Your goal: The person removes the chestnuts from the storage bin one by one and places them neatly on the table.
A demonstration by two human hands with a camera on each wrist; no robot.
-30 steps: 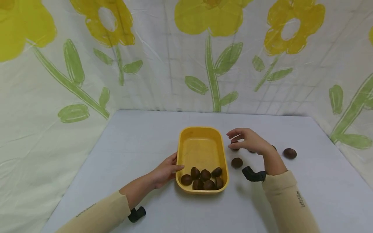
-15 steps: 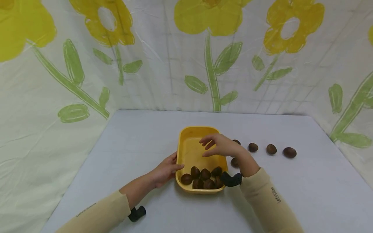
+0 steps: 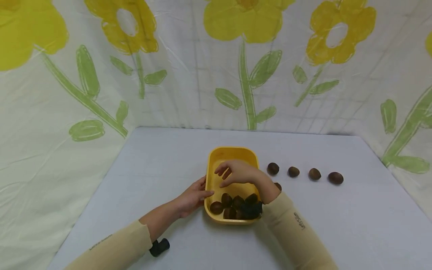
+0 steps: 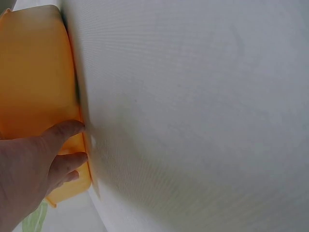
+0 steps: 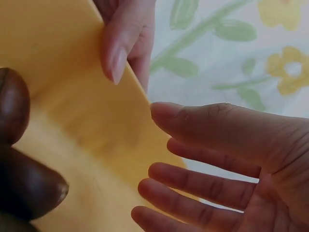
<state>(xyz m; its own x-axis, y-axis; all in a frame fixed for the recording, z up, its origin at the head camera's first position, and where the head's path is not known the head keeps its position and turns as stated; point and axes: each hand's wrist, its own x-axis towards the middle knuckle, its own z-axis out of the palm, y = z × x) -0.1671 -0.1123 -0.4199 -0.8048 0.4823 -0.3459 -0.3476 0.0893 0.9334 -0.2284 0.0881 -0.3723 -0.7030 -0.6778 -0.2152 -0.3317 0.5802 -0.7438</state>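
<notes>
You are in what looks like a makeshift filming booth. A pale sheet [image 3: 175, 82], patterned with big yellow flowers [image 3: 337, 35] and green leaves [image 3: 265, 68] and crossed by faint straight lines, closes off the back and both sides of your tabletop [image 3: 168, 157]. The plain white tabletop runs back to the sheet, and you wear a black camera [image 3: 159, 247] at your left wrist. What room lies behind the sheet, you cannot tell.
</notes>
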